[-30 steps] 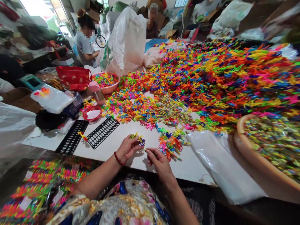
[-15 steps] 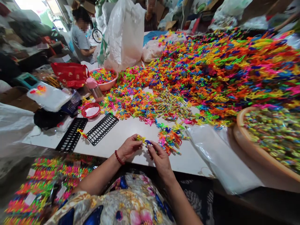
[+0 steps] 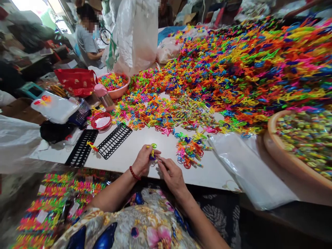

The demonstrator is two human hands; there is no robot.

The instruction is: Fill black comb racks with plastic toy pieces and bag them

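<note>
My left hand (image 3: 144,161), with a red bead bracelet on its wrist, pinches a small plastic toy (image 3: 153,156) with yellow, dark blue and green parts. Close to its right, my right hand (image 3: 173,175) has thumb and forefinger drawn together; whatever is between the tips is too small to name. Just beyond my right hand lies a small heap of coloured plastic pieces (image 3: 188,151). On the left of the white table (image 3: 145,135) are two black slotted trays (image 3: 115,141), and a red and yellow toy (image 3: 92,146) lies between them.
A huge pile of coloured plastic pieces (image 3: 233,76) covers the back and right. An orange tub (image 3: 271,138) stands at right beside clear plastic bags (image 3: 249,169). A red basket (image 3: 101,121), a pink-lidded bottle (image 3: 103,97) and a seated person (image 3: 88,41) are at left.
Both hands have shifted slightly left. The toy has turned more upright in my left hand and shows a green part, and my right fingertips have come off its blue end.
</note>
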